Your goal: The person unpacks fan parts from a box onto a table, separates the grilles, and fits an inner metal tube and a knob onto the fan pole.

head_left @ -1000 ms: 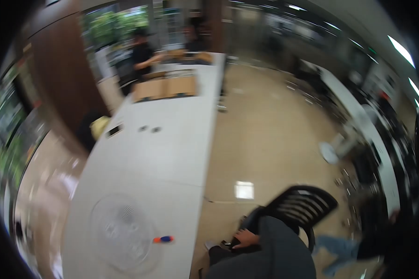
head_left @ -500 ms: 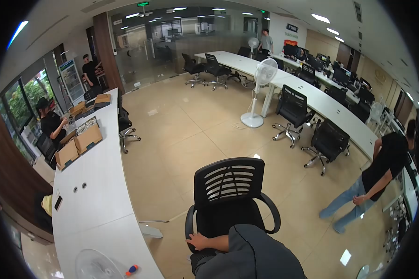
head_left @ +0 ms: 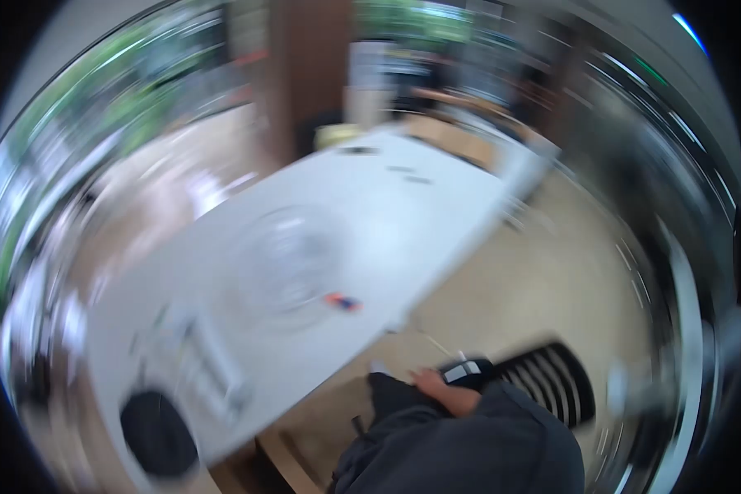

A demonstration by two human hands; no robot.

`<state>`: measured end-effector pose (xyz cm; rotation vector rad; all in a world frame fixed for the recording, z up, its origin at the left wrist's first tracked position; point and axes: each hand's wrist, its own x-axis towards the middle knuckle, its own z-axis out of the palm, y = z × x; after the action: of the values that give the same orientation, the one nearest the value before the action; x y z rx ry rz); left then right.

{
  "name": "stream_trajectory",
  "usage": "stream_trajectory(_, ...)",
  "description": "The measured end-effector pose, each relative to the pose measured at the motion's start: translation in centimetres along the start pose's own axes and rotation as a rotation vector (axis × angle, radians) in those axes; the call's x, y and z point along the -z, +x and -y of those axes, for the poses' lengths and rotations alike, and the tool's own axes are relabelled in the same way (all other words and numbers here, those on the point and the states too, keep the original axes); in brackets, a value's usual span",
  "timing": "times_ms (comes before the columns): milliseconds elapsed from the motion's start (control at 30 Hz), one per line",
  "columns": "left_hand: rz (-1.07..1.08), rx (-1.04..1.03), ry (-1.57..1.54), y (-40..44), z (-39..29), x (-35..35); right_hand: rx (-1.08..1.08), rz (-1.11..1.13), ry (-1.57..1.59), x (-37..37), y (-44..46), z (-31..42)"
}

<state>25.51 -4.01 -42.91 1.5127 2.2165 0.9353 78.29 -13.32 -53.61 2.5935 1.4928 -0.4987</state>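
Note:
My right hand (head_left: 426, 380) lies low in the view beside my dark-clothed leg (head_left: 395, 397), near the black office chair (head_left: 467, 370). Its fingers look stretched out, with nothing seen in them, though blur softens them. I cannot tell whether it touches the armrest or my leg. The slatted chair back (head_left: 552, 383) is to the right of my dark sleeve (head_left: 514, 416). My left hand is out of view. On the white table (head_left: 420, 222) lie a clear round fan guard (head_left: 288, 255) and a small orange-and-blue object (head_left: 342, 302), both smeared.
A blurred white part (head_left: 214, 358) and a dark oval object (head_left: 158, 434) are at the table's near left. Cardboard boxes (head_left: 453, 140) stand at its far end. Behind it rises a brown pillar (head_left: 309, 74). Tiled floor (head_left: 519, 288) runs along the table's right side.
My view has swung sharply left toward the white table, blurring the surroundings. The table now fills the middle, and the chair and my right hand appear farther right. The people and far desks have left clear view.

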Motion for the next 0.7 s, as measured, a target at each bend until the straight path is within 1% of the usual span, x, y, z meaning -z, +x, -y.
stream_trajectory(33,-0.179,0.021,0.038,-3.1,3.8,-1.5,0.072,0.09,0.02,-1.5,1.8,-2.0)
stream_trajectory(67,-0.095,0.174,0.107,-6.3,7.2,-2.8,0.18,-0.048,-0.101,-3.6,2.1,-3.1)
stream_trajectory(100,-0.006,0.351,0.135,-12.6,10.5,-4.1,0.184,0.258,-0.155,-5.4,4.2,-4.9)
stream_trajectory(133,-0.121,0.458,0.225,-18.3,9.7,-5.4,0.275,0.021,-0.141,-11.2,5.7,-10.6)
stream_trajectory(167,-0.063,0.778,0.105,-23.3,7.8,-5.7,0.502,0.076,-0.243,-3.7,12.6,-7.4)
stream_trajectory(200,-0.045,0.943,0.079,-28.4,6.7,-6.3,0.67,0.119,-0.315,-1.1,19.1,-5.4)
stream_trajectory(267,-0.041,1.258,0.213,-37.2,2.7,-8.6,0.909,0.173,-0.422,1.7,30.6,-1.6)
stream_trajectory(333,-0.078,1.558,0.194,-43.1,-2.8,-8.4,1.033,0.215,-0.479,2.6,36.6,0.7)
stream_trajectory(367,-0.073,1.601,0.214,-42.8,-2.7,-6.5,1.041,0.257,-0.492,2.5,36.6,-0.4)
stream_trajectory(400,-0.215,1.362,0.582,-52.2,-4.4,-6.1,1.052,0.281,-0.477,2.2,36.6,0.8)
stream_trajectory(433,-0.343,1.074,0.926,-62.9,-6.7,-4.0,1.058,0.293,-0.452,1.9,36.1,2.9)
stream_trajectory(467,-0.353,1.078,0.941,-62.3,-6.1,-4.2,1.059,0.302,-0.437,1.7,35.9,4.8)
stream_trajectory(533,-0.28,1.153,0.969,-61.2,-4.0,-4.8,1.062,0.312,-0.419,0.2,36.1,8.7)
stream_trajectory(600,-0.171,1.235,0.994,-60.9,-1.2,-5.0,1.049,0.342,-0.423,-2.9,35.9,11.3)
stream_trajectory(633,-0.107,1.262,1.006,-60.7,1.4,-4.7,1.027,0.357,-0.424,-4.7,35.4,12.2)
stream_trajectory(667,-0.045,1.285,1.018,-60.2,4.0,-3.8,1.005,0.371,-0.422,-6.2,34.5,13.4)
stream_trajectory(700,0.043,1.305,1.033,-60.7,5.7,-2.0,0.965,0.397,-0.433,-7.3,33.1,12.7)
